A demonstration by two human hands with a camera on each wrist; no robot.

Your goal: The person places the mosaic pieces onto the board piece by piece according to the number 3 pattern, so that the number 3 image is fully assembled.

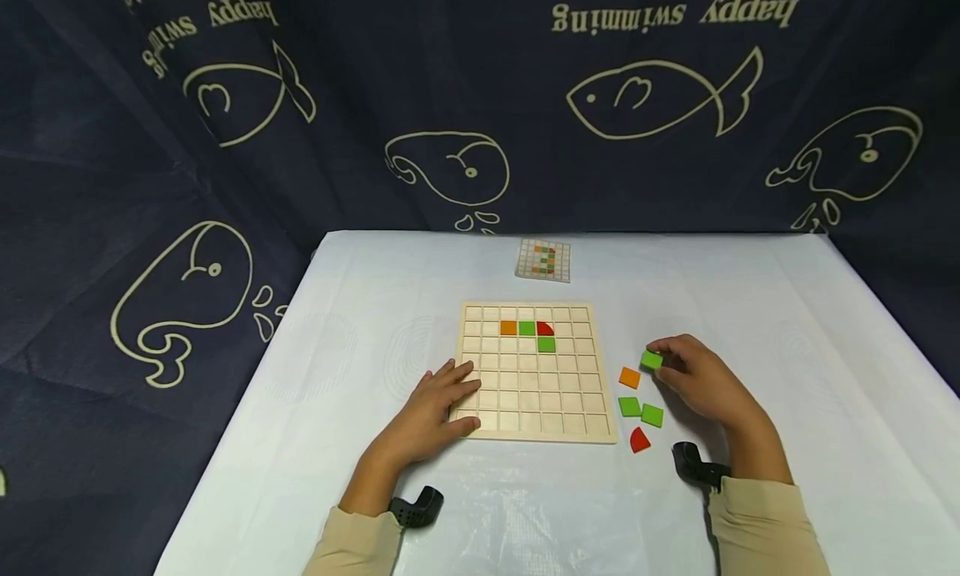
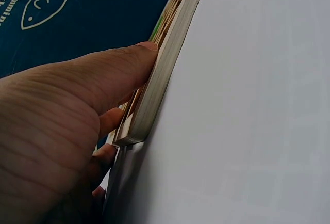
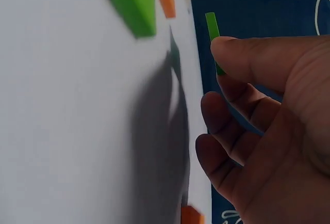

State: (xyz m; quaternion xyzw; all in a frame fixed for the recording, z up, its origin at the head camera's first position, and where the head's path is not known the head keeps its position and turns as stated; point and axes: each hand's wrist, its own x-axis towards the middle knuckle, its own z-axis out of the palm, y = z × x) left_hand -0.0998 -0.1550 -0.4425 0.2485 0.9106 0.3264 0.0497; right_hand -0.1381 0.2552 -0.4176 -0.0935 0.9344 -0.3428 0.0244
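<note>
In the head view, my right hand (image 1: 693, 376) pinches a green square tile (image 1: 651, 360) between thumb and index finger. The right wrist view shows that tile (image 3: 212, 25) edge-on, held up off the table. My left hand (image 1: 435, 413) rests with spread fingers on the left edge of the wooden grid board (image 1: 540, 380), its thumb at the front left corner. Set in the board's upper rows are an orange square (image 1: 508, 328), a green square (image 1: 527, 328), a red quarter-circle (image 1: 544, 329) and another green square (image 1: 546, 344).
Right of the board lie an orange tile (image 1: 629, 378), two green tiles (image 1: 629, 407) and a red quarter-circle piece (image 1: 639, 440). A small pattern card (image 1: 543, 260) lies behind the board on the white table (image 1: 360, 309). Dark printed cloth (image 1: 540, 84) hangs behind.
</note>
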